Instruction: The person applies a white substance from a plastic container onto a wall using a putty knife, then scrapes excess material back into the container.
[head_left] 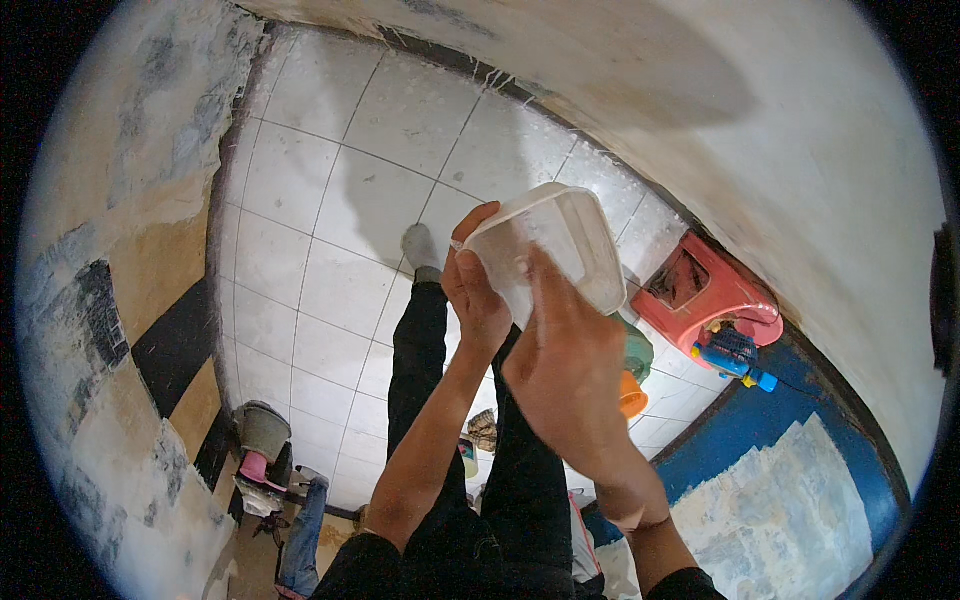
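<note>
Head view, person standing. Nearest the camera, both forearms rise from the lower edge. The right hand (565,375) lies flat, fingers extended, against the near side of a clear plastic container (550,250); it presses rather than clasps. The left hand (478,290) is curled around the container's left edge, thumb and fingers gripping the rim. The container is thus held in the air at chest height between both hands, above the person's dark trouser legs (430,400) and one grey-socked foot (420,245). Judged step: handling or wiping the container's wall; any further move calls for a steady left-hand grip. Beyond lie the white tiled floor (330,200), a red plastic stool (705,290) and a blue toy (735,355).
</note>
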